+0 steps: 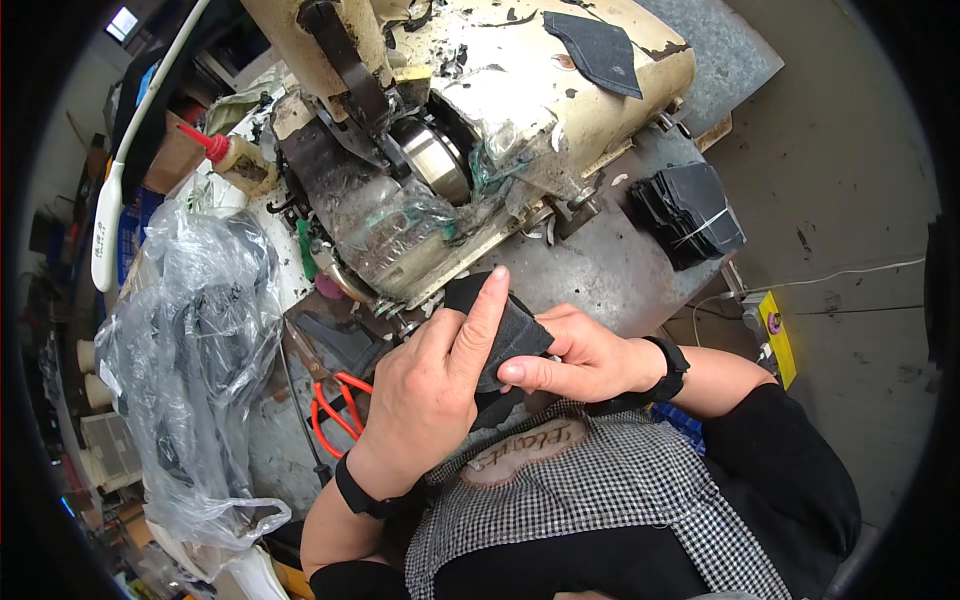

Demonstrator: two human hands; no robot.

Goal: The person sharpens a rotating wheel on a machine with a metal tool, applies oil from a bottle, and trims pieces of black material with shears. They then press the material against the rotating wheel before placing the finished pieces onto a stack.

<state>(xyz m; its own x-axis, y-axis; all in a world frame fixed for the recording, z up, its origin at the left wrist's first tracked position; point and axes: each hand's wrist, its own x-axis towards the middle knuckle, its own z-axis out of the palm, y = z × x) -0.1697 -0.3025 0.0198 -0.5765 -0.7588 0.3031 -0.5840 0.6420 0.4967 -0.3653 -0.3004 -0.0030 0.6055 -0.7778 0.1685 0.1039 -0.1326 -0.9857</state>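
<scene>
Between my two hands is a dark grey-black cut piece of leather or cloth [520, 335], held close in front of the apron. My left hand [425, 375] grips it from the left side, with the index finger stretched out along its surface and the other fingers curled. On the right, my right hand [585, 355] pinches its edge between thumb and fingers. The undersides of both hands are hidden. Just beyond them stands a worn cream-coloured machine [480, 90] with a shiny metal wheel [432, 160] and a plastic-wrapped guard [390, 225].
Orange-handled scissors [335, 405] lie beside my left wrist. A tied stack of black pieces [690, 215] sits on the metal table at right. Another black piece [600, 52] rests on the machine. Clear plastic bags [195, 350] and a red-tipped bottle [235, 160] are at left.
</scene>
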